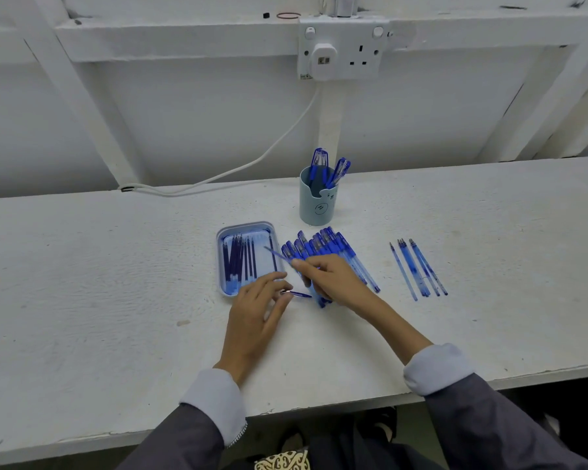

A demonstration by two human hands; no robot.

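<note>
Refill (276,255): thin blue ink tube, aslant over the tray's right rim, tip pointing up-left. Judged light, stiff but bendable, smooth. Best pinched near the back end, clear of the inky tip.

Right hand (333,283): fingers curled, fingertips pinching the refill's lower end. The hand lies over the pen pile (323,244).

Left hand (258,310): fingers loosely spread at the tray's near corner. The thumb meets a short blue piece (297,294) lying on the worktop (116,283); pinched or only touched, cannot tell.

Tray (220,239): holds more refills, side by side.

Beyond: cup (316,205) with capped pens; loose barrels (418,269) well to the right.
</note>
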